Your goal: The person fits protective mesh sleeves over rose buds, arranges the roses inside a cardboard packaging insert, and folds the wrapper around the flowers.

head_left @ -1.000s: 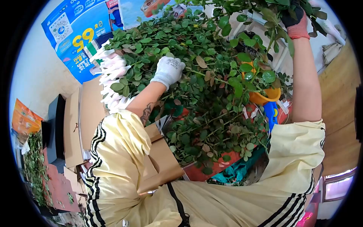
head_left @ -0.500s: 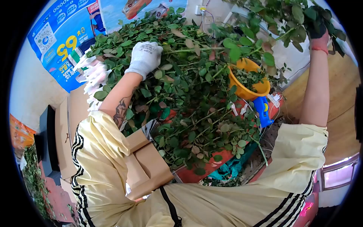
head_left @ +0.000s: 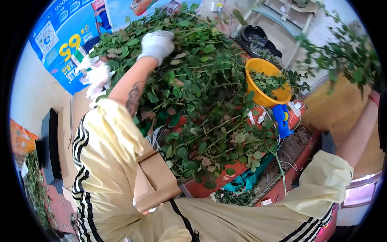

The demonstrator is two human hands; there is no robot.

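Head view: one leafy bunch (head_left: 346, 52) is apart, held in the right hand (head_left: 375, 97), fingers lost in the dark rim; much seems left, a thick heap of leafy stems (head_left: 209, 97) under the white-gloved left hand (head_left: 157, 45), whose fingertips are hidden, grip impossible to tell

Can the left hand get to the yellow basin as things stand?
Probably yes: the left hand is over the leafy stems with the yellow basin beyond their edge; only foliage seems to lie between, and much of its rim looks exposed.
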